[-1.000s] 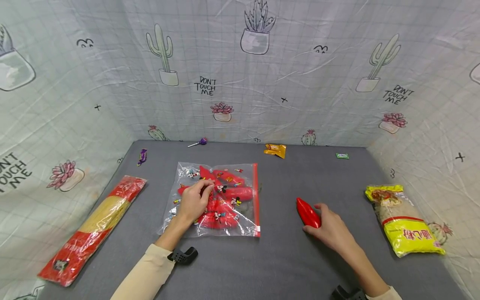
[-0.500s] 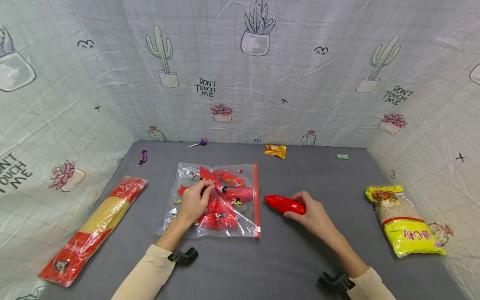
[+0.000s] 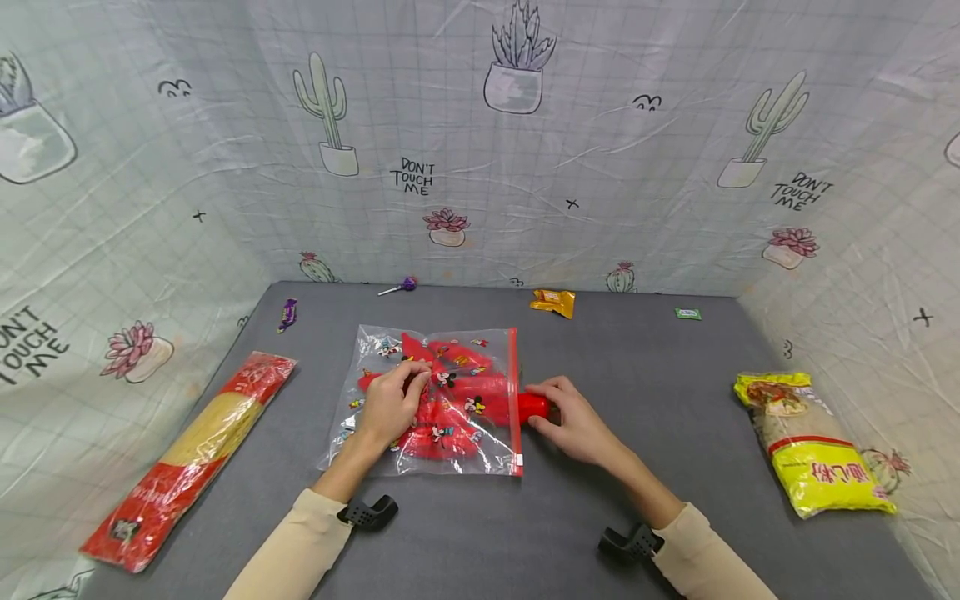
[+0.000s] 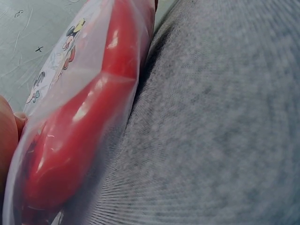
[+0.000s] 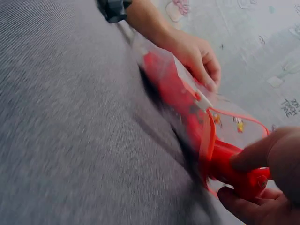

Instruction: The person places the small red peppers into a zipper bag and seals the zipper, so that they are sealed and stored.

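Note:
A clear zip bag (image 3: 345,446) with a red zip edge and cartoon print lies at the middle of the table, several red peppers (image 3: 438,446) inside. My left hand (image 3: 390,407) pinches the bag's upper film near its middle. With my right hand (image 3: 572,422) I grip another long red pepper (image 3: 532,407) by its stem end. That pepper's tip is inside the bag's mouth; its thick end sticks out past the red zip edge (image 5: 206,145), which stands open around it in the right wrist view. Close up in the left wrist view, peppers (image 4: 70,145) show through the film.
A red and yellow noodle packet (image 3: 195,458) lies at left, a yellow noodle bag (image 3: 813,446) at right. Along the back are a purple candy (image 3: 288,315), a lollipop (image 3: 407,284), an orange-wrapped snack (image 3: 553,302) and a green candy (image 3: 687,314). Printed cloth walls enclose the table.
My right hand has carried the red pepper leftward from the table's right half, turned its tip toward the bag, and slid it partly into the mouth. My left hand stays in place.

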Available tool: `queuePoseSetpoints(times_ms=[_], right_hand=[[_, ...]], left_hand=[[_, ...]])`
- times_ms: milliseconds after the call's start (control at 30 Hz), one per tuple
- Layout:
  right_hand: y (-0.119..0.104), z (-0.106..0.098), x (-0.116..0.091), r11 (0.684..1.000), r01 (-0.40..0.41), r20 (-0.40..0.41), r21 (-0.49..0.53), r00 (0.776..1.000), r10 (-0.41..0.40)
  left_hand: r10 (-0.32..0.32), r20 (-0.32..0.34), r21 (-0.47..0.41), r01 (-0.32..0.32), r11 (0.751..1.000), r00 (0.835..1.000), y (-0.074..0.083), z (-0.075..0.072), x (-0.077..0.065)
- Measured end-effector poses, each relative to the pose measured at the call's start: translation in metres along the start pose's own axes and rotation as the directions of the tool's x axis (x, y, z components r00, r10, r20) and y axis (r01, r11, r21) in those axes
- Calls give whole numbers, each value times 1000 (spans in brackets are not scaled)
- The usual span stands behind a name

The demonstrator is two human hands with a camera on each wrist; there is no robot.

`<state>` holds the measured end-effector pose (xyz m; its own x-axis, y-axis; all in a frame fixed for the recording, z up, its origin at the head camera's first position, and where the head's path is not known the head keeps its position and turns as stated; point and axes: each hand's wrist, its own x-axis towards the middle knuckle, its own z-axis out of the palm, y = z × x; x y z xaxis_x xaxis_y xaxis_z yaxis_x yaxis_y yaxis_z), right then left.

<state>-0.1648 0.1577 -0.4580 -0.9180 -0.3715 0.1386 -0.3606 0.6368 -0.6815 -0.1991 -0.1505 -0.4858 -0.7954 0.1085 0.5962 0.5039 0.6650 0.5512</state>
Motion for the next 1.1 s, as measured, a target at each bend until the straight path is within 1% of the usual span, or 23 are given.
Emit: queuePoseSetpoints(times_ms=[100,200,267,367,433,500,600,733,833,967,1100], right_hand=[[-3,7,7,999,-23,-12,39,1000,23],[-7,16,13,995,-53,-54,79,997,58],[-9,21,15,992,-55,-80,112,995,64],[-12,27,19,991,-20,-106,130,994,34],[-13,30,20,992,6,-111,122,994,7],[-13,30,21,994,13,-106,108,994,-1],[-12,28,22,995,3,-82,99,997,5],[-9,23,23,993,-22,-41,112,999,26],[-7,17,26,992,-40,-48,116,998,46],[-3,5,36,994,-27,-124,108,991,41],[8,-4,54,994,30,-218,105,976,-7]], left_hand=[[-5,2,6,5,1000,1000,0,-1,0],[-4,0,11,4,1000,1000,-1,-1,0],[-4,-2,14,4,1000,1000,-1,-1,0],[-4,-2,17,4,1000,1000,-1,0,-1],[-7,-1,13,7,1000,1000,-1,0,-1],[-6,-2,12,6,1000,1000,-1,0,-1],[-7,0,10,7,1000,1000,-2,0,-1],[-8,2,14,8,1000,1000,-2,-1,-1],[-11,2,21,11,1000,1000,-1,-2,-1],[-11,2,24,11,1000,1000,0,-3,-1],[0,-1,15,0,1000,1000,1,-3,0]])
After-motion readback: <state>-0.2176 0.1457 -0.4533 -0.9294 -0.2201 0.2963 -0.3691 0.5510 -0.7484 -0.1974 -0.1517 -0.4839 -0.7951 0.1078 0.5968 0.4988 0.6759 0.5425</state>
